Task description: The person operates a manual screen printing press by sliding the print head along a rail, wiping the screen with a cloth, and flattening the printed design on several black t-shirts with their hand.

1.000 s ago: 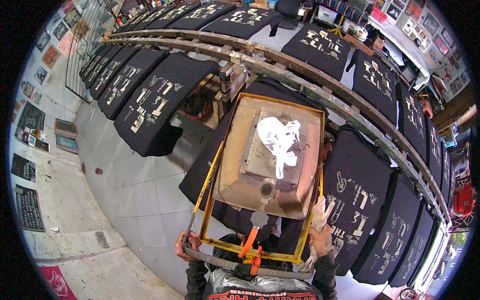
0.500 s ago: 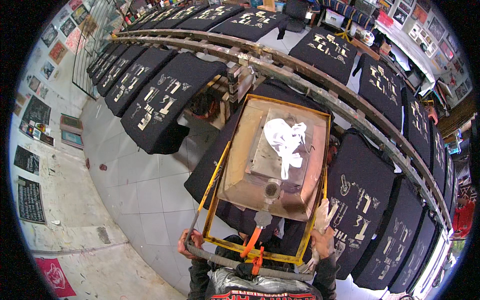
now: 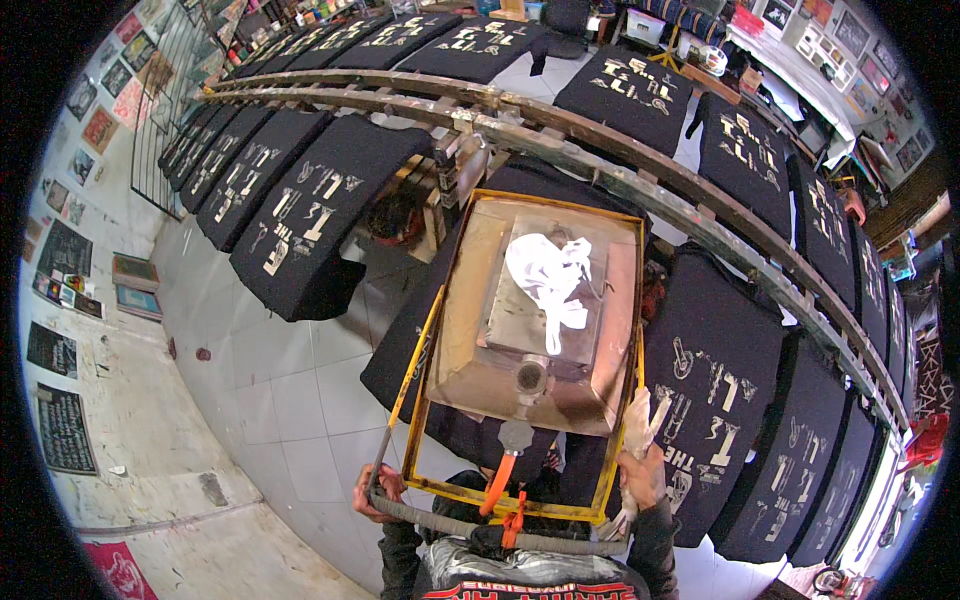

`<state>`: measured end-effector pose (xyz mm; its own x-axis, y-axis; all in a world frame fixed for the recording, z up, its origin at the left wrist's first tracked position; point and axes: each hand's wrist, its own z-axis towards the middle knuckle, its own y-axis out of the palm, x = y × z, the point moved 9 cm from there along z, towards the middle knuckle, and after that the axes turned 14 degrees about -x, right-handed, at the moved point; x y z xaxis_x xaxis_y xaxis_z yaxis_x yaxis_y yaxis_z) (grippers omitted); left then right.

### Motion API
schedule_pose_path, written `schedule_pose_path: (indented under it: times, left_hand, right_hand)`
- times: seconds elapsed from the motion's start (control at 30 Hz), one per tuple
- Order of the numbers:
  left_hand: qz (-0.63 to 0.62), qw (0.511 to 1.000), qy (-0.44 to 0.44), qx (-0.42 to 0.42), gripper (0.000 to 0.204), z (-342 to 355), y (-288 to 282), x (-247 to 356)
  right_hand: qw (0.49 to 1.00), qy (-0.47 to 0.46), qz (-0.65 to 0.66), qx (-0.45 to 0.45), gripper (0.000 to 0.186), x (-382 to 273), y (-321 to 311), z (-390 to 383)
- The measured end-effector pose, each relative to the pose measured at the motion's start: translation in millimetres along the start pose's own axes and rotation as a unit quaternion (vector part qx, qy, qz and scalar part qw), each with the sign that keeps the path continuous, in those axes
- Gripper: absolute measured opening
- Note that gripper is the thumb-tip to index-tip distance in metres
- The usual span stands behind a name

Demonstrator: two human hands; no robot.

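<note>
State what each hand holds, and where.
The grey-wrapped handle on the yellow frame: left hand at its left bend, right hand around its pale-wrapped right side.

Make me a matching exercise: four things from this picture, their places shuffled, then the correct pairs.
1. White cloth
2. Orange hose
3. Left hand
4. Right hand

A. On the pale wrapping at the right of the yellow frame
B. Joined to the grey fitting
C. Lying on the brownish cover
D. Gripping the left bend of the grey-wrapped handle

Pairs: 1-C, 2-B, 3-D, 4-A
</note>
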<state>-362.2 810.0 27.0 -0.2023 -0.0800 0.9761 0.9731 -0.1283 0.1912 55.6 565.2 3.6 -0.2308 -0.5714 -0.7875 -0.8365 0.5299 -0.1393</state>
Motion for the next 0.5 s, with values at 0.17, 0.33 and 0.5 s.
schedule_pose_path:
  times: [0.17, 0.33, 0.5]
  left_hand:
    - [0.053, 0.999, 0.004, 0.005, 0.063, -2.6, -6.0, -5.7]
    - [0.056, 0.998, -0.012, -0.030, 0.065, -1.0, -5.7, -8.5]
    - [0.059, 0.998, -0.010, -0.030, 0.065, -2.3, -7.3, -11.3]
  right_hand:
    - [1.000, -0.013, -0.014, 0.007, 0.035, 7.2, -2.9, 3.7]
    - [1.000, 0.002, -0.022, 0.021, 0.024, -3.3, -0.7, -0.3]
    - [0.999, -0.036, 0.002, 0.033, 0.020, -14.5, 2.3, -2.9]
